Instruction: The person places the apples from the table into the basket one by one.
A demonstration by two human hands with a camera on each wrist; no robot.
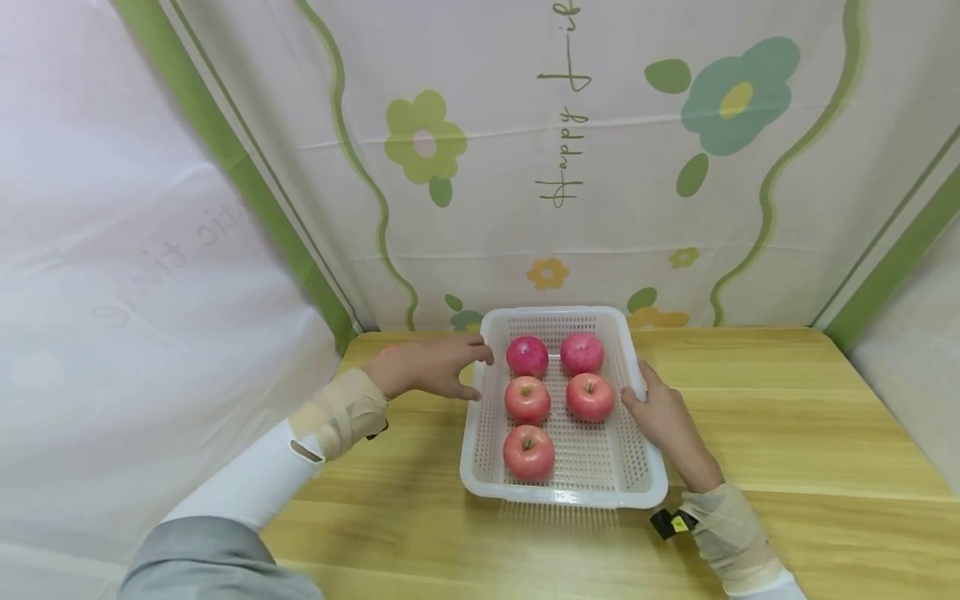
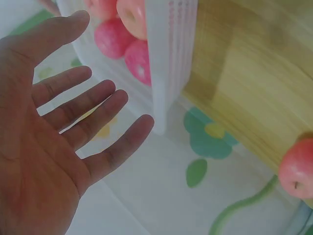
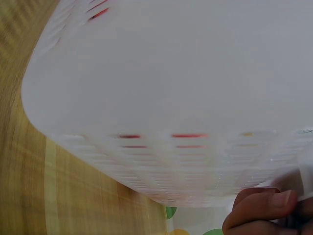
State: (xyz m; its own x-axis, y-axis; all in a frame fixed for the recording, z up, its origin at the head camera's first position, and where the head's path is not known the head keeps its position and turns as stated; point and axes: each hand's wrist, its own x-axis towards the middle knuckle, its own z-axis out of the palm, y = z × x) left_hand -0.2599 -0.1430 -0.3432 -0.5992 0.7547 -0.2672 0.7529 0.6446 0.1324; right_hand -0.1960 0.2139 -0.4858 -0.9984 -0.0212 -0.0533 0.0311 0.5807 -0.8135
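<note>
A white plastic basket [image 1: 592, 497] with perforated walls holds several red apples [image 1: 528, 454], two of them deeper pink at the far end. My right hand [image 1: 670, 421] grips the basket's right rim, its thumb on top; the right wrist view shows curled fingers [image 3: 259, 210] at the rim, partly cut off. Beside the left rim is my left hand [image 1: 438, 365], spread and holding nothing. The left wrist view shows its palm [image 2: 44, 161] and separated fingers. One more apple [image 2: 297, 169] sits outside the basket near the table's far edge, mostly hidden behind the left arm in the head view.
Everything stands on a wood-grain table [image 1: 795, 433]. A pale cloth with printed flowers [image 1: 495, 217] hangs behind its far edge, and pale sheets with green borders [image 1: 247, 175] rise at both sides.
</note>
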